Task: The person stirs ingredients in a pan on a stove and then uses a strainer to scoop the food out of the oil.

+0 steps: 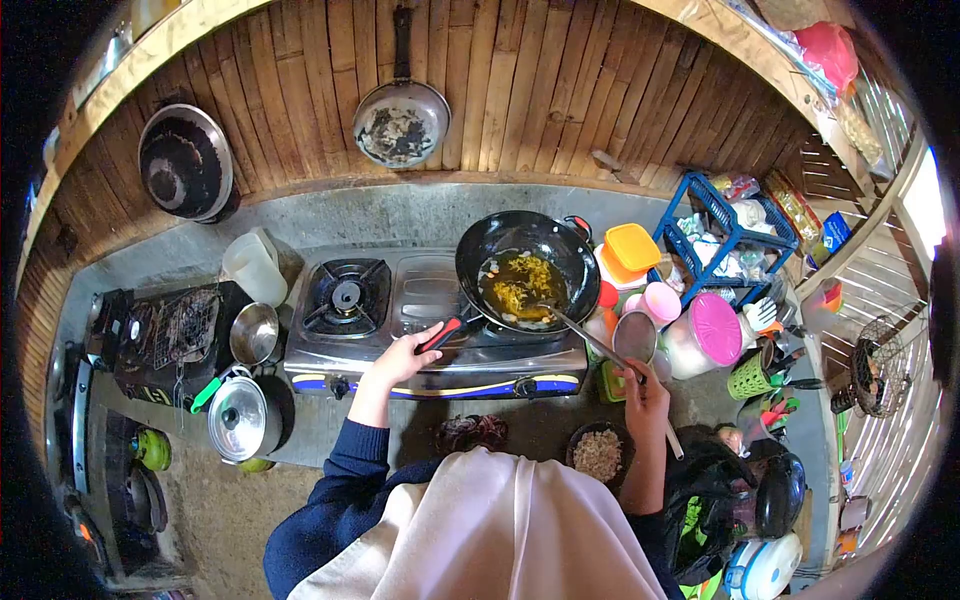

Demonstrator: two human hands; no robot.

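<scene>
A black wok [485, 240] rests over the right burner of a two-burner gas stove [420, 375]. Yellow-brown food [522, 284] lies in liquid at its bottom. My left hand [405, 357] is closed around the wok's red and black handle [440, 335]. In my right hand [646, 402] is the long metal handle of a ladle [590, 341], whose head dips into the food and cannot be made out. The left burner [346, 292] has nothing on it.
Right of the wok stand an orange-lidded container [632, 247], a pink-lidded tub [716, 329] and a blue rack [735, 240]. A bowl of chopped food [598, 452] sits near my right forearm. Left are a lidded pot [240, 418] and a small pan [255, 334].
</scene>
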